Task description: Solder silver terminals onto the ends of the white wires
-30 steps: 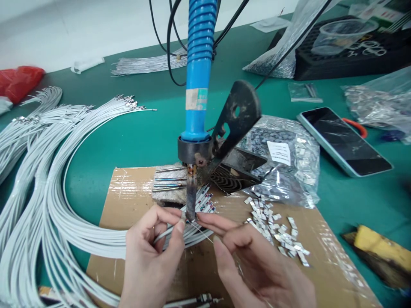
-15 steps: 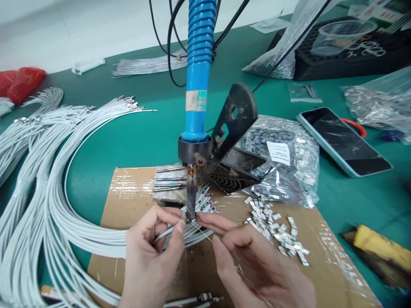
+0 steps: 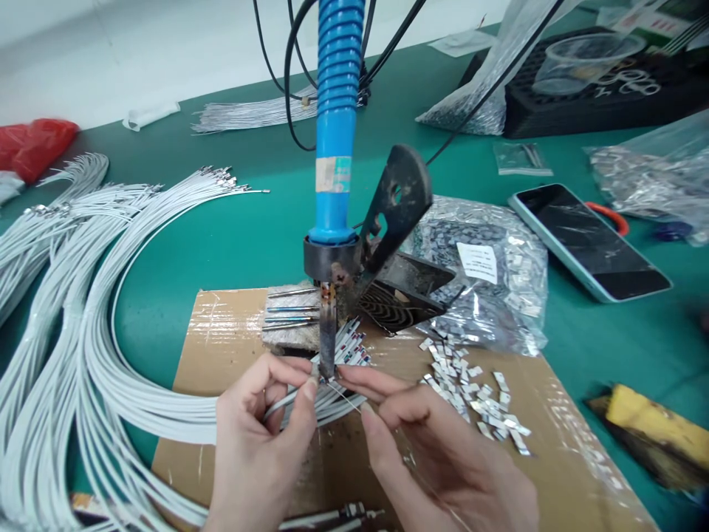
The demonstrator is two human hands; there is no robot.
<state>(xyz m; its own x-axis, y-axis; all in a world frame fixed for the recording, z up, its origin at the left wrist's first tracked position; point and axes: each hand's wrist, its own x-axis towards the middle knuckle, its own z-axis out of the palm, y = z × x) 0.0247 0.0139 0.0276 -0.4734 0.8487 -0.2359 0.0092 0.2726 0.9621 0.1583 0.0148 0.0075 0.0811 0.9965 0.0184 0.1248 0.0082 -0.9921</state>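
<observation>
Green worktop (image 3: pixel 249 236), with a brown cardboard sheet (image 3: pixel 221 318) lying on it beneath the work. The white cable (image 3: pixel 283 403) is slim and smooth; its end sits at the centre of my view, just under the dark metal tip (image 3: pixel 328 332) of the blue soldering iron (image 3: pixel 335 148). The left hand (image 3: pixel 266 436) is closed, pinching the cable between thumb and forefinger. The right hand (image 3: pixel 443 458) is partly curled, with the thin wire (image 3: pixel 348 399) held at the thumb and its foremost fingertips beside the metal tip. The iron stands nearly upright and covers part of the cable's end (I cannot make out the contact itself). Beyond the hands I see colour-marked cable ends (image 3: pixel 351 343) and a grey block (image 3: pixel 291 340) bearing slender rods. A black bracket (image 3: pixel 399 207) leans across part of the clear bag (image 3: pixel 479 295); small metal pieces (image 3: pixel 501 417) lie scattered nearer the right hand. Curved white bundles (image 3: pixel 149 399) fill the left side.
</observation>
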